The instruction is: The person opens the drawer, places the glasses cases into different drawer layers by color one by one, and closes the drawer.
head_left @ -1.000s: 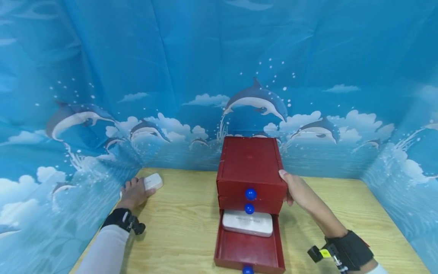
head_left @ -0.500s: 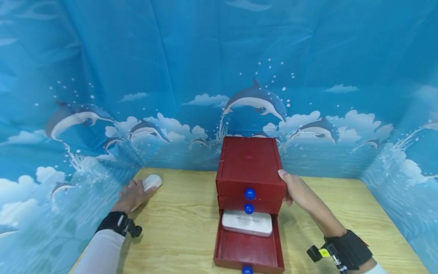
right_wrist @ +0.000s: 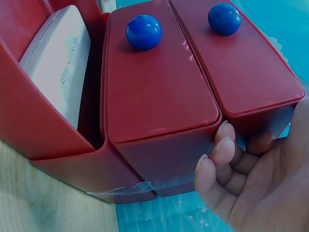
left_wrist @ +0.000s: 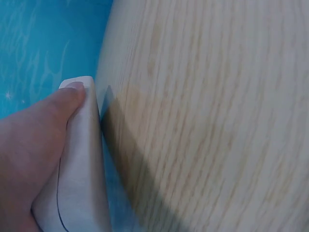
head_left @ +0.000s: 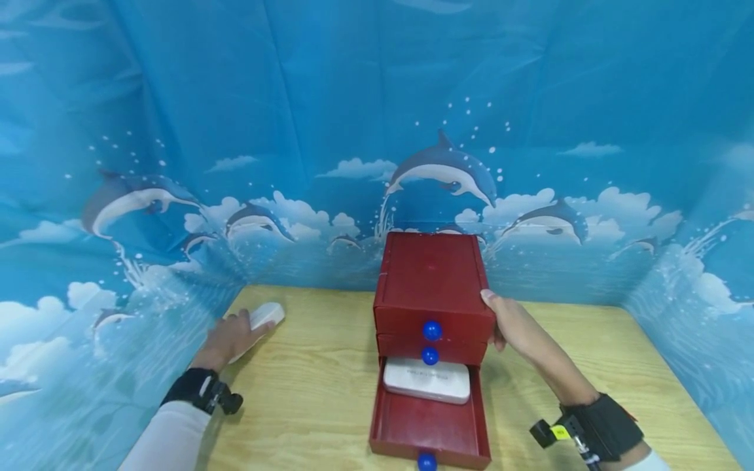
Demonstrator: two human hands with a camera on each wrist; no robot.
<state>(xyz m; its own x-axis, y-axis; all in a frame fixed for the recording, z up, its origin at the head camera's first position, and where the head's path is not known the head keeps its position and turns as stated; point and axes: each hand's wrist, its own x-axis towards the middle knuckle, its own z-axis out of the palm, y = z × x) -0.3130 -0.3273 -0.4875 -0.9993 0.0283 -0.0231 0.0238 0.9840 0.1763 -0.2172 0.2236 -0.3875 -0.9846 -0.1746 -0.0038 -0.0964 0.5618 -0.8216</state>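
Note:
My left hand (head_left: 226, 341) grips a white glasses case (head_left: 268, 314) at the back left of the table; the left wrist view shows the thumb along the top of the case (left_wrist: 84, 145), near its end. My right hand (head_left: 511, 320) rests on the right side of a red drawer cabinet (head_left: 432, 271), thumb on its top edge and loosely bent fingers by its side. The cabinet's bottom drawer (head_left: 430, 425) is pulled out, and a second white glasses case (head_left: 427, 383) with small lettering lies in its rear part. The two upper drawers, with blue knobs (head_left: 432, 330), are closed.
The pale wooden table (head_left: 312, 366) reaches out on both sides of the cabinet. Behind and beside it hangs a blue curtain (head_left: 330, 131) printed with dolphins, close to the left hand and the cabinet's back.
My left hand has turned the white glasses case and shifted it slightly, so that it now lies more lengthwise along the hand. The right hand and the pulled-out drawer have stayed put.

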